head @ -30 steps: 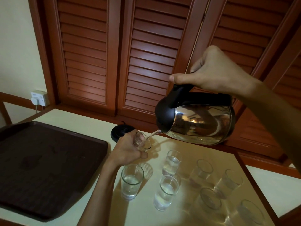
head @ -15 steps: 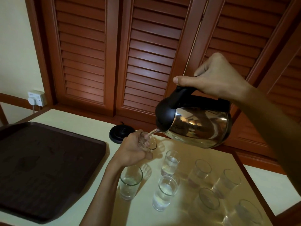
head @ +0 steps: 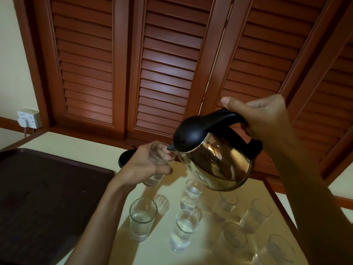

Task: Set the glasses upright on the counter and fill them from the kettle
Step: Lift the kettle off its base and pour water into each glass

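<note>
My right hand (head: 265, 119) grips the black handle of a shiny steel kettle (head: 217, 161), held in the air and tilted with its spout at the rim of a clear glass (head: 157, 155). My left hand (head: 147, 165) is wrapped around that glass and holds it just above the cream counter (head: 80, 144). No stream shows at the spout. Three glasses with water stand upright below: one at the front left (head: 142, 218), one at the front middle (head: 183, 229), one behind it (head: 191, 194). Several more upright glasses (head: 256, 215) stand to the right, partly behind my right forearm.
A dark brown tray (head: 47, 196) lies on the counter's left side. The black kettle base (head: 125, 159) sits at the back, partly behind my left hand. A wall socket with a plug (head: 27, 119) is at the far left. Wooden louvred doors (head: 168, 69) rise behind the counter.
The kettle has swung less steep and nearer the glass, and the visible water stream has stopped. My left hand lifted the glass slightly toward the spout.
</note>
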`<move>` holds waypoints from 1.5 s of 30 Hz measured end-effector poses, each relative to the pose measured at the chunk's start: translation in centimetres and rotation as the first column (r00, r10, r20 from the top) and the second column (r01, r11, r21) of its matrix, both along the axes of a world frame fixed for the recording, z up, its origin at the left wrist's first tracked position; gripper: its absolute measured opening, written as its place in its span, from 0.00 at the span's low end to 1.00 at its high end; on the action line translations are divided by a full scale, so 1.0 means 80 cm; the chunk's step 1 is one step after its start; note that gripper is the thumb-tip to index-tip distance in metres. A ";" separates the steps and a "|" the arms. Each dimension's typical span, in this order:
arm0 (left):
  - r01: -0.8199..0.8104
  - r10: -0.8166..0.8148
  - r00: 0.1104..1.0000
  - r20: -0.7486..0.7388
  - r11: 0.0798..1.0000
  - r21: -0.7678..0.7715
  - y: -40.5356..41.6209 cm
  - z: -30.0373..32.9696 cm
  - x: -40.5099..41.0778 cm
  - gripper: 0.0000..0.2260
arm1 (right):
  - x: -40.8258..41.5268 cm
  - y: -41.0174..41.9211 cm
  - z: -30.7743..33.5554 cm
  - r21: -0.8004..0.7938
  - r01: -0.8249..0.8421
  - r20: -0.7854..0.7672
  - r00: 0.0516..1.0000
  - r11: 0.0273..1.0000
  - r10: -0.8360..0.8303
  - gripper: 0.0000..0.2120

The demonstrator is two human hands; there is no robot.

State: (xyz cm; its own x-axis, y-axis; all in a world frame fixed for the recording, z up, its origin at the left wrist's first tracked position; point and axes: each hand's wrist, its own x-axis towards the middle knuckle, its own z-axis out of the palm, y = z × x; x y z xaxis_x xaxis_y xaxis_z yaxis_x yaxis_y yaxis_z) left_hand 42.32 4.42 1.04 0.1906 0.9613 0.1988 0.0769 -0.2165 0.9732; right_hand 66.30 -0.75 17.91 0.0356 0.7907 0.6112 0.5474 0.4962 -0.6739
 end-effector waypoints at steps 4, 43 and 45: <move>0.065 -0.063 0.995 0.073 0.997 -0.036 0.017 -0.003 -0.016 0.24 | 0.013 -0.014 -0.022 -0.084 0.076 -0.172 0.981 0.994 -0.089 0.24; 0.243 -0.164 0.938 0.304 0.939 -0.243 0.041 -0.100 -0.062 0.47 | -0.003 0.092 -0.127 -0.305 -0.291 -0.720 0.694 0.907 -0.019 0.30; 0.118 -0.080 0.975 0.209 0.978 -0.174 0.047 -0.060 -0.077 0.57 | -0.008 0.112 -0.131 -0.325 -0.320 -0.729 0.684 0.890 -0.020 0.36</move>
State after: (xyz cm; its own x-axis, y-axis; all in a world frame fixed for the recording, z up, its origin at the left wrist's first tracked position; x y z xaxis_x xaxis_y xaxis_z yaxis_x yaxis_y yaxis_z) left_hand 36.20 8.20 -3.73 0.2612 0.9632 0.0634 -0.1360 -0.0283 0.9903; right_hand 65.68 8.23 7.46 0.1720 0.9814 0.0854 -0.2260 0.1237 -0.9662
